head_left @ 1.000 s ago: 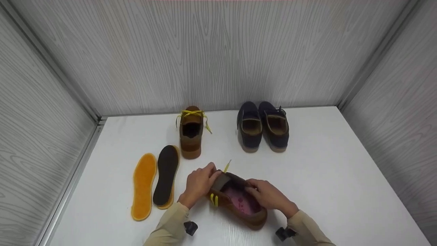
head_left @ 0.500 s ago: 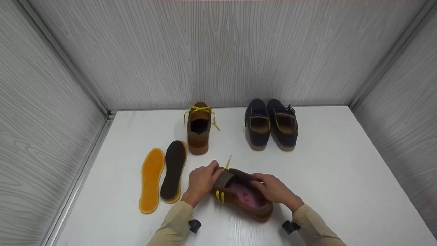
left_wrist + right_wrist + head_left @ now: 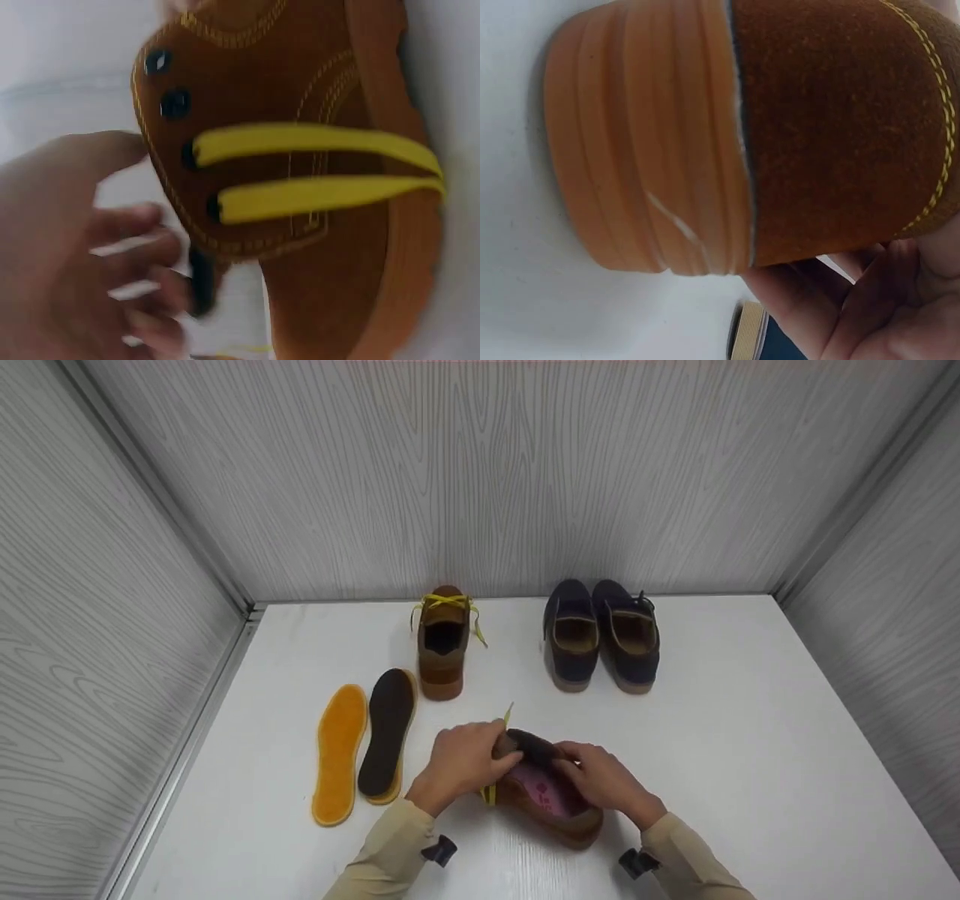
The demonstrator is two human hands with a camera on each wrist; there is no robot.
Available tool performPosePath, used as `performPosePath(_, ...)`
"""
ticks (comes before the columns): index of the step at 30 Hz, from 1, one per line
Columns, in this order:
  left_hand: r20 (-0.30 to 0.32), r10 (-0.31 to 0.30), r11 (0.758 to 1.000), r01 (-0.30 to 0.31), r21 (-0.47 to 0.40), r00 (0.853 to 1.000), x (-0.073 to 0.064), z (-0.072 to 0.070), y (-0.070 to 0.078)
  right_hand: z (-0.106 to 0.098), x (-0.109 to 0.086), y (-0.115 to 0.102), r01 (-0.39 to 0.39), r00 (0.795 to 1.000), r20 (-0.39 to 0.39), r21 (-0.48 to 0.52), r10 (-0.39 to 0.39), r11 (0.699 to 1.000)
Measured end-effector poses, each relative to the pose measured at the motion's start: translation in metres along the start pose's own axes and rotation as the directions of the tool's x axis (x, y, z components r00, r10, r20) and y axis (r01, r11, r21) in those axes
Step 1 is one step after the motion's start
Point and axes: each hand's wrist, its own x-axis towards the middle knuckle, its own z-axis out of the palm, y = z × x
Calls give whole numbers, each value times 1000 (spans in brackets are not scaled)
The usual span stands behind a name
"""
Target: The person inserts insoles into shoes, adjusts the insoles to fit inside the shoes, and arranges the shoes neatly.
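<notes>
A brown suede shoe point(image 3: 555, 825) with yellow laces and a pink inner sole rests on the table, heel toward the near right. My right hand point(image 3: 600, 780) grips the collar on its far side, the thumb over the edge and the fingers outside. At the tongue, my left hand point(image 3: 465, 757) has its thumb reaching over the opening and its fingers bent beyond. In the left wrist view, two yellow lace strands point(image 3: 315, 139) run through the lower eyelets, and the left fingertips curl by the tongue's dark edge point(image 3: 201, 285). The right wrist view shows the heel point(image 3: 652, 142) close up.
Left of the hands lie an orange insole point(image 3: 340, 754) and a dark insole point(image 3: 388, 727) with an orange edge beneath it. The matching brown shoe point(image 3: 442, 660) stands farther back. Two navy shoes point(image 3: 574, 660) stand at the back right, before a panelled wall point(image 3: 480, 480).
My left hand has turned and shifted right over the tongue, its thumb now across the shoe's opening. My right hand keeps its hold. The head view has shifted slightly.
</notes>
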Motion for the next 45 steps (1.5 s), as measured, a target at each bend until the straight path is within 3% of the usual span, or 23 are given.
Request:
performPosePath(2, 100, -67, 997, 70, -26, 993, -4, 4, 1, 1, -1, 0, -11, 1000, 5, 2, 11, 1000)
performPosePath(5, 157, -140, 983, 156, -100, 978, -7, 10, -3, 1, -2, -1, -12, 1000, 19, -7, 12, 1000)
performPosePath(11, 190, -101, 972, 138, -192, 977, -6, 16, -9, -6, 0, -8, -24, 997, 69, -67, 29, 997)
performPosePath(14, 167, -85, 970, 120, -212, 982, -5, 18, -10, -13, 8, -18, -55, 993, 97, -186, 74, 981)
performPosePath(18, 75, -82, 968, 97, -231, 994, -8, 24, -12, -24, 23, -24, -70, 982, 137, -376, 130, 924)
performPosePath(20, 18, -98, 967, 100, -234, 995, -11, 26, -14, -27, 28, -22, -48, 970, 196, -426, 144, 903)
performPosePath(22, -45, -125, 964, 111, -242, 991, -14, 26, -16, -30, 30, -19, -26, 953, 261, -428, 151, 903)
performPosePath(26, -134, -227, 946, 186, -266, 965, -18, 21, -23, -32, 28, -7, -49, 934, 324, -297, 149, 954)
performPosePath(29, -140, -310, 922, 262, -284, 940, -20, 13, -30, -30, 22, 2, -64, 948, 298, -151, 108, 986)
performPosePath(33, -153, -380, 901, 327, -285, 912, -24, 4, -41, -19, 11, 11, -49, 980, 191, 1, 48, 999)
performPosePath(37, -192, -387, 906, 332, -263, 902, -28, 0, -49, -5, 1, 12, -107, 994, 31, 139, 104, 984)
performPosePath(39, -209, -385, 909, 330, -254, 899, -31, -1, -53, 1, -3, 8, -163, 984, -32, 245, 176, 956)
performPosePath(41, -212, -399, 904, 344, -254, 892, -33, -3, -57, 8, -5, 3, -203, 965, -82, 366, 249, 908)
performPosePath(43, -208, -425, 892, 370, -258, 881, -34, -6, -61, 14, -7, -4, -226, 945, -92, 514, 315, 827)
performPosePath(45, -188, -459, 876, 408, -257, 868, -33, -8, -64, 19, -6, -12, -217, 931, -82, 659, 356, 720)
